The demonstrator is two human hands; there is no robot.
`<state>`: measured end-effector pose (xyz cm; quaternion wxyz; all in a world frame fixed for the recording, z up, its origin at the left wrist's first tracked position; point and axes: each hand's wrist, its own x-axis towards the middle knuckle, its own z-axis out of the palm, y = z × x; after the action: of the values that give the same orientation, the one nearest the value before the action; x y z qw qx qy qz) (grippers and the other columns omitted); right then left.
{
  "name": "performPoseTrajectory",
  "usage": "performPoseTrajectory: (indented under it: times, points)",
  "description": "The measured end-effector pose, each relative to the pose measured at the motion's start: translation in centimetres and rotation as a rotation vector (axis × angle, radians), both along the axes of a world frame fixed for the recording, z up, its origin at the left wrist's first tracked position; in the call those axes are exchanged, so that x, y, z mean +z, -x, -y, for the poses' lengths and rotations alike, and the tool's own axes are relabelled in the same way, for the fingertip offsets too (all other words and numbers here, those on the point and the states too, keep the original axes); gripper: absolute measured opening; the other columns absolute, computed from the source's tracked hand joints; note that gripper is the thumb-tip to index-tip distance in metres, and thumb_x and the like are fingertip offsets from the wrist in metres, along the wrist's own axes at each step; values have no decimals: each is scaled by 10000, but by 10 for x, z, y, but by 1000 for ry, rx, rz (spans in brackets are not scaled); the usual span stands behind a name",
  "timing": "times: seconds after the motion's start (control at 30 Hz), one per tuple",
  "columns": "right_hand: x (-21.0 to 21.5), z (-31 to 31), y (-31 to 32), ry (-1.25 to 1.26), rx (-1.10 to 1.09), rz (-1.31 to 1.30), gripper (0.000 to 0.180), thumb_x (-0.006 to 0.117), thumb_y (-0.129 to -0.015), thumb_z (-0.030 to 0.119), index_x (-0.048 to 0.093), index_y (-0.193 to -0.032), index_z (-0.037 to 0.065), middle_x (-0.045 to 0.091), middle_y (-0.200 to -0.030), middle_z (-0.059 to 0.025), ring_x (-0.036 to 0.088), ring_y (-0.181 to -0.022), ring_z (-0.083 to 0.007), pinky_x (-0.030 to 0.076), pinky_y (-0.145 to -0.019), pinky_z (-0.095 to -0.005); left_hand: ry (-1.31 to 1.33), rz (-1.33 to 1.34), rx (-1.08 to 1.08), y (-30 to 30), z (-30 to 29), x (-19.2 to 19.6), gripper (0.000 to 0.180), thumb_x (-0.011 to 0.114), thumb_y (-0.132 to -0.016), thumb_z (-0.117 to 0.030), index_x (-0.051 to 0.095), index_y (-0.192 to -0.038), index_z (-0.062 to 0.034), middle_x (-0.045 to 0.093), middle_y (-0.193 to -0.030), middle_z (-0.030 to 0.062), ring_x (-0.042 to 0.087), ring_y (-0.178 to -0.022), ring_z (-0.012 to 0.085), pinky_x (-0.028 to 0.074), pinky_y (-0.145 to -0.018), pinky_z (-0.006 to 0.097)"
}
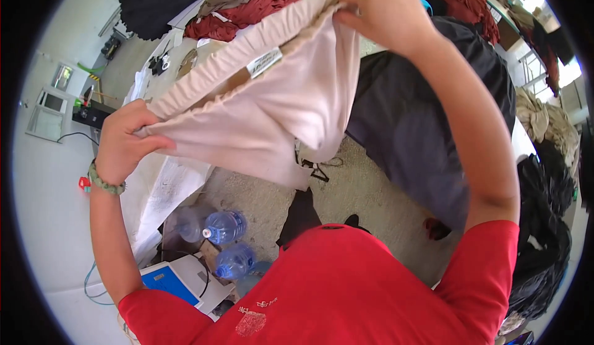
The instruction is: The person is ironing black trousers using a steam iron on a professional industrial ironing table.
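Note:
Pale pink elastic-waist pants (253,122) hang stretched out in front of me, held up by both ends of the gathered waistband. My left hand (130,138) is closed on the waistband's left end, thumb on the near side. Higher up and farther off, my right hand (390,17) pinches the other end; its fingertips are partly hidden by the cloth. Inside the waistband shows a white label (264,62). The fabric droops in folds below the band.
Dark red garments (244,17) and black cloth (164,2) lie piled on the table at the far left. Large blue-tinted water bottles (226,226) stand on the floor near a blue-and-white box (170,281). A big black-covered heap (414,116) fills the right side.

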<state>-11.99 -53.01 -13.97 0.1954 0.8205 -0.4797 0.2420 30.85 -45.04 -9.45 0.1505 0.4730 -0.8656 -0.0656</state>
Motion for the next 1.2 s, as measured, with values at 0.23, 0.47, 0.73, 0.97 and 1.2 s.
performPoseTrajectory:
  times: [0.23,0.47,0.73,0.97,1.2]
  points:
    - [64,139,-22,-82,-157,-142,270,723,-800,340,733,-1002,160,720,-864,-129,696,-804,-353,550,-706,-470,534,240,12,-30,214,-13,204,734,-871,-186,629,-904,-14,496,-806,117,555,-734,284,453,-668,353]
    - [58,253,9,-80,-290,-178,270,706,-842,263,723,-1065,111,728,-878,-119,708,-787,-300,557,-711,-410,398,61,-227,13,416,4,290,729,-869,-305,632,-901,-34,565,-841,98,595,-777,309,459,-675,374]
    - [28,336,110,-35,-426,230,324,694,-878,46,690,-1203,49,698,-880,-32,627,-773,-84,512,-751,-251,394,-162,-436,95,602,-14,296,784,-843,-260,632,-916,-17,578,-805,117,564,-724,302,460,-683,342]
    - [-54,519,184,-582,-461,75,113,678,-829,12,675,-943,9,669,-820,-146,683,-851,-254,522,-729,-413,270,438,-625,230,788,-60,175,745,-839,-213,642,-840,-72,655,-830,147,676,-820,348,530,-716,434]
    - [64,532,257,230,-506,270,110,652,-864,44,683,-962,6,677,-842,-111,662,-839,-217,516,-731,-374,703,57,-556,316,840,69,226,595,-924,-233,693,-1006,-47,707,-960,177,674,-840,297,525,-808,443]
